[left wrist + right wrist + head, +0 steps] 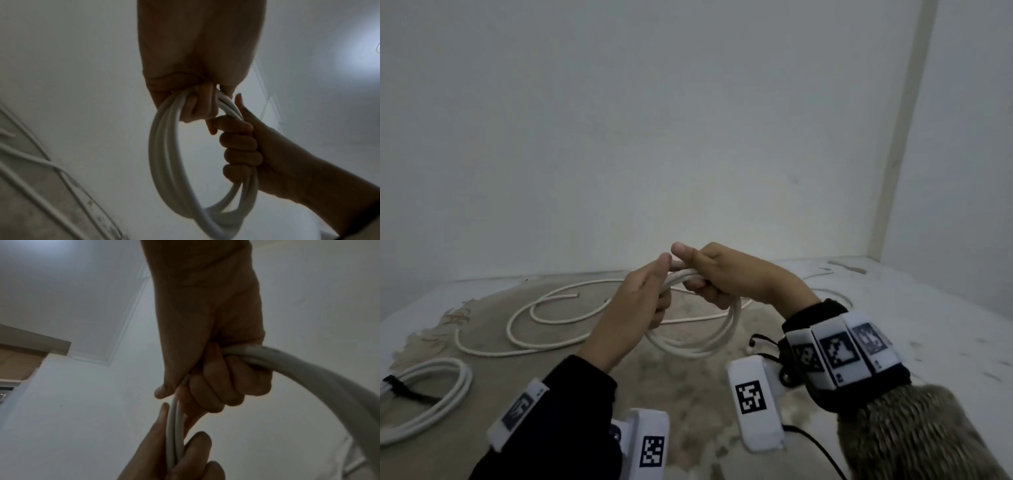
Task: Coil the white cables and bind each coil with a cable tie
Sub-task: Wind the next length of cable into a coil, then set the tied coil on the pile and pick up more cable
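White cable coil (698, 329) held up over the bench (893, 308), gripped at its top by both hands: left hand (647, 294) curled round the strands, right hand (719, 277) closed on them just beside it. Loose white cable (517, 329) sprawled on the bench behind; bound coil (431, 394) with a black cable tie (410, 394) lay at far left.

Seen from the left wrist: coil (164, 162) hung as a loop, left hand (195, 97) clenched at its top, right hand (246, 146) wrapped on its side.

Seen from the right wrist: right hand (216, 369) fisted on the strands (308, 369), left hand (174, 459) pinching them below.
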